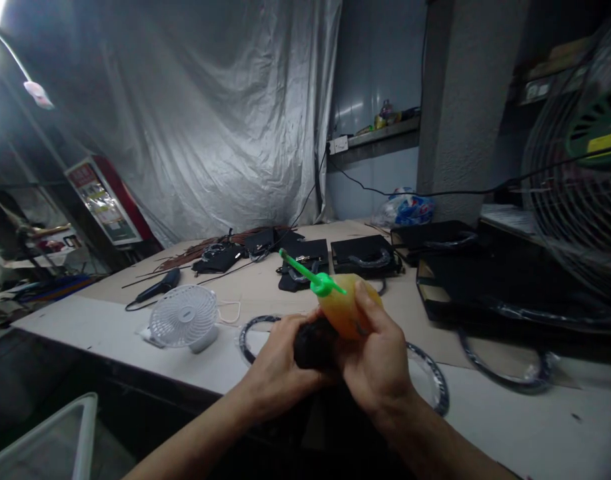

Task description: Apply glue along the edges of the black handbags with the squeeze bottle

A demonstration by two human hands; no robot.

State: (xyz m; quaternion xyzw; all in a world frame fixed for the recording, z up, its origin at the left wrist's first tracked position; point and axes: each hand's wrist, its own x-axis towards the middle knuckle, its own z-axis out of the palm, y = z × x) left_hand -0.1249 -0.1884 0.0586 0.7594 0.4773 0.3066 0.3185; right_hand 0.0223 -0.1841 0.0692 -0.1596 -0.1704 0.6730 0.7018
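Observation:
My right hand (378, 360) is wrapped round an orange squeeze bottle (344, 308) with a long green nozzle (305, 272) that points up and to the left. My left hand (280, 367) is closed on a small black object (312, 343) held just under the bottle, against the right hand. I cannot make out what the black object is. Both hands hover above the near edge of the worktable (115, 327), over a black ring-shaped hoop (432, 380) lying flat there.
A small white desk fan (184, 325) stands left of my hands. Black pouches and boxes (365, 255) lie further back, with a black hair-dryer-like tool (158, 288) and thin rods. A large wire fan (580, 180) is at right. A white bin (50, 433) sits lower left.

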